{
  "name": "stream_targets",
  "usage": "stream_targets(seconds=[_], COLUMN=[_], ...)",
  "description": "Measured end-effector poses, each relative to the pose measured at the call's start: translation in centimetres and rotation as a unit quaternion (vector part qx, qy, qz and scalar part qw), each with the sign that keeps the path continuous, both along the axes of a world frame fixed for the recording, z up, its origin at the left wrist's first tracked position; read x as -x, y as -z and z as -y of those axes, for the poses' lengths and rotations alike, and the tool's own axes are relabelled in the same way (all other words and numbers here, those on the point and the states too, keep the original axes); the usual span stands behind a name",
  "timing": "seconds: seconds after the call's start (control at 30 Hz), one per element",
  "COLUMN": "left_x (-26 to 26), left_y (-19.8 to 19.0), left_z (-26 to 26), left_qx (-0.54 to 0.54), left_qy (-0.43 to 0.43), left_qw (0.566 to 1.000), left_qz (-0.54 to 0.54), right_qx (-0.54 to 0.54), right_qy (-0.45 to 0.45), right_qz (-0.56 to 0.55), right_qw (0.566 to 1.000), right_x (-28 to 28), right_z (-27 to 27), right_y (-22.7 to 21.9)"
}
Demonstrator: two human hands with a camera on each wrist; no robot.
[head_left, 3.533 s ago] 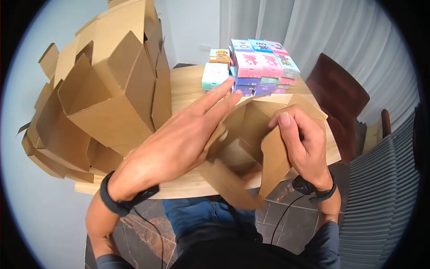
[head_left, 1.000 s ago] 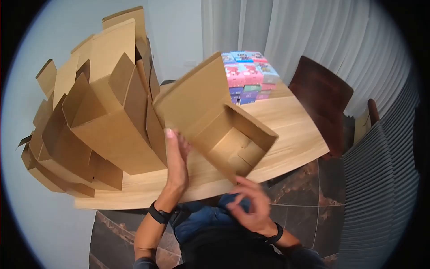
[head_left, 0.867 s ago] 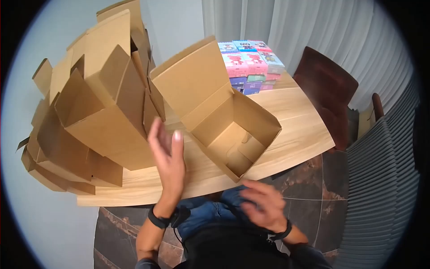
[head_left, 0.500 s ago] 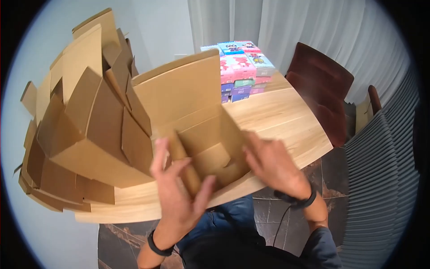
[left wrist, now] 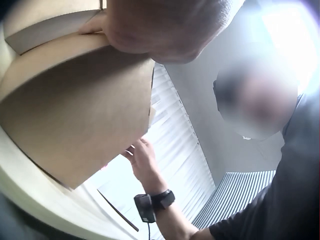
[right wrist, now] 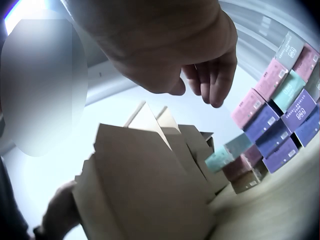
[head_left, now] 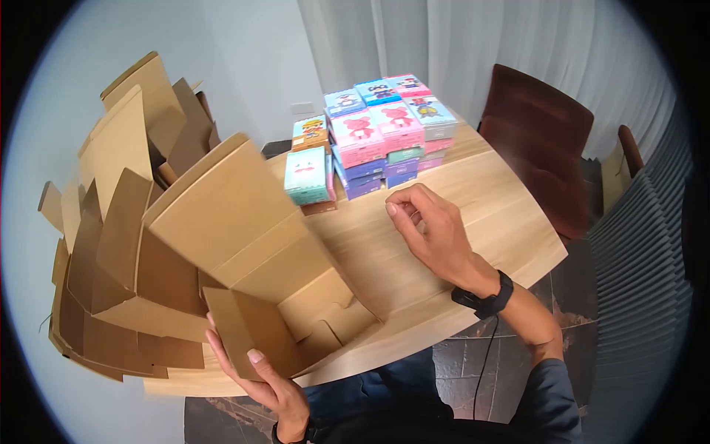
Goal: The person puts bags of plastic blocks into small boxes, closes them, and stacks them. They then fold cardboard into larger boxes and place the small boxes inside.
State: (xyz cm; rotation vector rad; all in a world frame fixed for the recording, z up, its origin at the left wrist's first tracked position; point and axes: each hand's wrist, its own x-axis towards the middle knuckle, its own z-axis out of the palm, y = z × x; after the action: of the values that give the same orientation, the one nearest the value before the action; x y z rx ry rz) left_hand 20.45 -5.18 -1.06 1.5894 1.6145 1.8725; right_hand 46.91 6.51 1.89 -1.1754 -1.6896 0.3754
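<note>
An open cardboard box (head_left: 318, 314) stands on the table's near edge, its lid (head_left: 229, 214) raised toward the back. At its left near corner my left hand (head_left: 277, 396) holds the side wall, fingers along the outside and thumb at the edge. My right hand (head_left: 436, 233) is over the table to the right of the box, fingers loosely curled with nothing between them. Beyond it stand stacked small printed boxes (head_left: 359, 137) in pink, blue and purple. In the right wrist view, the curled fingers hang apart from the small boxes (right wrist: 270, 120).
Several opened cardboard boxes (head_left: 133, 251) are piled along the table's left side. A teal-sided small box (head_left: 307, 174) is at the stack's near left. Past the right edge of the wooden table (head_left: 510, 200) stands a dark red chair (head_left: 536, 148), with a grey ribbed surface (head_left: 640, 311) nearer.
The open box has shifted left and turned, with my left hand at its side. My right hand has left the box wall and moved up over the table. The small boxes show more fully.
</note>
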Motion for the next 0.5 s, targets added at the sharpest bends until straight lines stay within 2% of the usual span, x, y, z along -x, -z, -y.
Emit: stream_targets(seconds=[0.03,0.07,0.1,0.13,0.17,0.2,0.23,0.27,0.3,0.33,0.37,0.4,0.47,0.5], left_x=[0.0,0.2,0.1,0.0,-0.1,0.0,0.0,0.2,0.5,0.6,0.6,0.8,1.2,1.3], left_y=[0.1,0.3,0.2,0.0,0.0,0.1,0.2,0.3,0.1,-0.1,-0.1,0.0,-0.1,-0.1], left_z=[0.0,0.3,0.1,-0.1,-0.1,-0.2,-0.6,-0.8,-0.9,-0.8,-0.9,-0.9,-0.8,-0.8], left_qx=[0.001,0.029,0.031,0.013,-0.005,0.0,-0.021,-0.042,-0.04,-0.037,-0.034,-0.032,-0.036,-0.033], left_qy=[0.015,-0.012,-0.015,-0.007,0.002,0.004,-0.005,-0.014,-0.013,-0.022,-0.033,-0.036,-0.031,-0.032], left_qw=[0.999,0.998,0.998,0.998,0.998,0.999,0.999,0.999,0.999,0.999,0.998,0.998,0.998,0.998], left_qz=[0.038,0.051,0.046,0.054,0.062,0.054,0.028,0.003,0.001,-0.023,-0.046,-0.045,-0.044,-0.047], right_qx=[0.049,0.098,0.101,0.219,0.325,0.328,0.237,0.142,0.144,-0.048,-0.237,-0.235,-0.303,-0.303], right_qy=[-0.001,-0.001,-0.004,-0.007,-0.008,-0.007,0.027,0.062,0.064,0.051,0.032,0.029,-0.035,-0.05], right_qz=[-0.01,-0.021,-0.026,-0.225,-0.412,-0.419,-0.357,-0.286,-0.288,-0.112,0.074,0.075,0.131,0.166], right_qw=[0.999,0.995,0.995,0.95,0.851,0.846,0.903,0.946,0.945,0.991,0.968,0.969,0.943,0.937], right_x=[0.7,1.6,2.8,4.5,5.9,7.2,8.3,9.1,9.2,9.1,9.0,9.1,9.2,9.3], right_z=[-0.8,-1.6,-3.0,-4.7,-6.0,-7.2,-8.4,-8.7,-8.4,-8.1,-7.7,-7.9,-9.6,-12.1], right_y=[0.9,1.9,3.0,4.2,5.6,7.3,8.8,8.4,8.0,7.4,6.1,5.5,3.8,1.1])
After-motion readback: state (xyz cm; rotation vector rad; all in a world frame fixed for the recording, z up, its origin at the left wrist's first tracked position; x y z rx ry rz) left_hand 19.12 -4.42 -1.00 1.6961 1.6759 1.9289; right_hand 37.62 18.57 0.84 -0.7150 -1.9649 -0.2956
